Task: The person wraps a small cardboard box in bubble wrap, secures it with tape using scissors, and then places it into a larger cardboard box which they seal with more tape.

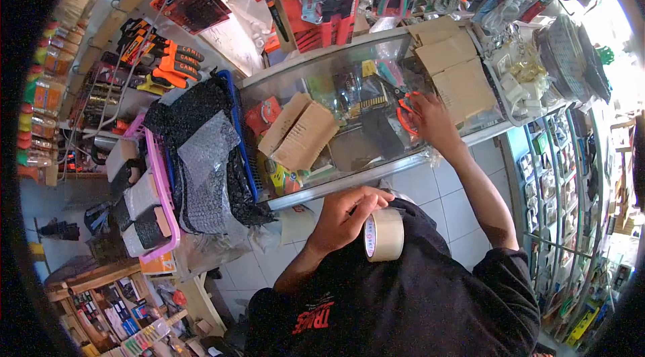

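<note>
My right hand (433, 122) reaches over the glass counter with its fingers closed around the orange handles of a pair of scissors (408, 119). The dark blades point up and to the left, just above the glass. Close to my body, my left hand (346, 217) is closed on a roll of beige packing tape (386, 237), which sits below the fingertips in front of my black shirt. How the fingers grip the roll is partly hidden. A folded cardboard box (299, 132) lies on the counter's left half, left of the scissors.
Flat cardboard pieces (460, 81) lie on the counter (316, 190) at right. On the left, a blue basket (246, 138) holds black bubble wrap (205, 155), beside a pink basket (161, 189). Packaged tools hang behind. Stocked shelves (554, 202) stand at right.
</note>
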Action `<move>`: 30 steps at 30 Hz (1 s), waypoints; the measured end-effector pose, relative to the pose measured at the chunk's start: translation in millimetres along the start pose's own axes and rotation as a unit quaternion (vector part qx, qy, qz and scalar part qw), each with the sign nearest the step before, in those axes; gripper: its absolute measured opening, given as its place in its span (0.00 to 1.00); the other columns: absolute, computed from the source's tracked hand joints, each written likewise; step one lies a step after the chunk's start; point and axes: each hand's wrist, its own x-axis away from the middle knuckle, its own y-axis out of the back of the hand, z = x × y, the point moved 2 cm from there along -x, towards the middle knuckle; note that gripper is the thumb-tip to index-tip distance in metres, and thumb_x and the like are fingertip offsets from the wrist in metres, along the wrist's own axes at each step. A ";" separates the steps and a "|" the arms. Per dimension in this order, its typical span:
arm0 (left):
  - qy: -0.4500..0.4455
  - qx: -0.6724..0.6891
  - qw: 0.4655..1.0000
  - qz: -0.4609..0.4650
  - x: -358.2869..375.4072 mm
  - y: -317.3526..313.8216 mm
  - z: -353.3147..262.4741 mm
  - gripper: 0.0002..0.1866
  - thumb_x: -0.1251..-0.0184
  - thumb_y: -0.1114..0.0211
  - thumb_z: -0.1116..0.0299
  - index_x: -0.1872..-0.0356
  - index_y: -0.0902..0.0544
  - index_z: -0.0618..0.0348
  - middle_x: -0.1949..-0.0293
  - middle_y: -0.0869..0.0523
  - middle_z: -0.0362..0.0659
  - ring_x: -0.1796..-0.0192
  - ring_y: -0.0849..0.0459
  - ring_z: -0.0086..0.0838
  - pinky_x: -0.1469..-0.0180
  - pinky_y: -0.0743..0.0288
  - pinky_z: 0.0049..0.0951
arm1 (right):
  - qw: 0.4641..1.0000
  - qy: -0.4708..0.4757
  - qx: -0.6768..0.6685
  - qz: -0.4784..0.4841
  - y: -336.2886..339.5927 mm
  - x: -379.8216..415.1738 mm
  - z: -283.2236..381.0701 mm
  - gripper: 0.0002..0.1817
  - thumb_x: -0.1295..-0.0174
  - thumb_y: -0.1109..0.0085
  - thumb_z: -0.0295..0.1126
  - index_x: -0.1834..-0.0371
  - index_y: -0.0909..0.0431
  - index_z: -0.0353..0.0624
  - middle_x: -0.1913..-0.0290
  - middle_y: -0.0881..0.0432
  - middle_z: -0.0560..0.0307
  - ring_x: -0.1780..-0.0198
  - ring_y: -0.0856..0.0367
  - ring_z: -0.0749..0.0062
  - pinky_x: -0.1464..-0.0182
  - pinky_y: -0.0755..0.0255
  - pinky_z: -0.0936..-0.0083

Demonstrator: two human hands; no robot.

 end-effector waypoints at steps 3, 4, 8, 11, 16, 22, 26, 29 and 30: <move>0.013 -0.018 1.000 -0.002 1.5 -0.3 -9.2 0.14 0.17 0.42 0.66 0.54 0.12 0.65 0.47 0.07 0.48 0.51 0.09 0.27 0.48 0.16 0.30 | 0.998 -0.019 0.053 0.021 -6.4 -7.2 9.6 0.20 0.38 0.31 0.28 0.44 0.22 0.40 0.48 0.18 0.39 0.45 0.18 0.38 0.46 0.20 0.48; -0.001 -0.032 0.999 -0.004 1.6 -0.2 -8.7 0.11 0.19 0.40 0.68 0.55 0.12 0.64 0.47 0.08 0.49 0.51 0.09 0.27 0.49 0.16 0.30 | 0.997 -0.033 0.070 0.032 -6.4 -9.4 11.1 0.20 0.38 0.31 0.29 0.43 0.22 0.41 0.48 0.18 0.39 0.44 0.18 0.37 0.45 0.20 0.48; -0.054 -0.059 0.997 -0.011 0.1 -0.4 -7.9 0.05 0.25 0.34 0.73 0.58 0.13 0.63 0.46 0.08 0.50 0.54 0.09 0.27 0.52 0.16 0.28 | 0.997 -0.008 0.071 0.034 -19.4 -14.6 -3.3 0.20 0.36 0.32 0.28 0.42 0.25 0.40 0.50 0.19 0.38 0.49 0.17 0.35 0.49 0.22 0.47; -0.060 -0.067 0.996 -0.015 0.1 -0.3 -10.1 0.04 0.26 0.32 0.73 0.59 0.14 0.63 0.44 0.09 0.51 0.56 0.09 0.27 0.53 0.16 0.28 | 0.999 -0.002 0.014 0.041 -21.8 -13.5 -15.3 0.24 0.36 0.32 0.26 0.38 0.28 0.41 0.45 0.19 0.38 0.45 0.18 0.36 0.47 0.21 0.49; -0.070 -0.081 0.994 -0.035 1.8 -0.4 -9.0 0.05 0.26 0.31 0.72 0.60 0.14 0.63 0.42 0.10 0.51 0.62 0.09 0.24 0.56 0.16 0.28 | 0.995 0.040 -0.082 0.043 15.3 -6.6 -0.3 0.34 0.35 0.29 0.30 0.27 0.33 0.44 0.42 0.21 0.40 0.42 0.18 0.43 0.41 0.20 0.56; -0.060 -0.070 0.995 -0.036 -1.1 -1.8 -8.3 0.08 0.27 0.30 0.70 0.61 0.14 0.66 0.36 0.15 0.51 0.61 0.09 0.24 0.57 0.16 0.27 | 0.901 -0.012 -0.307 0.306 108.3 15.7 27.0 0.43 0.47 0.16 0.34 0.29 0.32 0.44 0.41 0.25 0.48 0.45 0.17 0.54 0.44 0.23 0.60; -0.069 -0.071 0.995 -0.017 -6.6 -3.5 -10.5 0.10 0.27 0.29 0.67 0.61 0.13 0.67 0.29 0.22 0.51 0.52 0.09 0.28 0.53 0.15 0.28 | 0.891 0.180 -0.129 0.397 167.1 20.6 91.3 0.42 0.50 0.15 0.48 0.38 0.30 0.42 0.45 0.25 0.46 0.50 0.17 0.46 0.48 0.23 0.56; -0.038 -0.048 0.998 0.000 -8.1 -6.0 -12.3 0.11 0.26 0.30 0.66 0.63 0.12 0.65 0.27 0.23 0.54 0.44 0.12 0.32 0.50 0.15 0.30 | 0.845 0.130 -0.050 0.516 186.0 28.2 119.0 0.43 0.48 0.18 0.59 0.42 0.31 0.42 0.47 0.25 0.43 0.52 0.17 0.40 0.50 0.24 0.52; -0.026 -0.041 0.999 0.007 -8.5 -6.4 -13.5 0.11 0.26 0.31 0.66 0.64 0.11 0.65 0.27 0.24 0.55 0.41 0.13 0.33 0.48 0.16 0.31 | 0.833 0.118 -0.035 0.539 189.3 30.3 123.1 0.43 0.47 0.20 0.61 0.42 0.31 0.41 0.47 0.25 0.41 0.52 0.17 0.38 0.51 0.24 0.51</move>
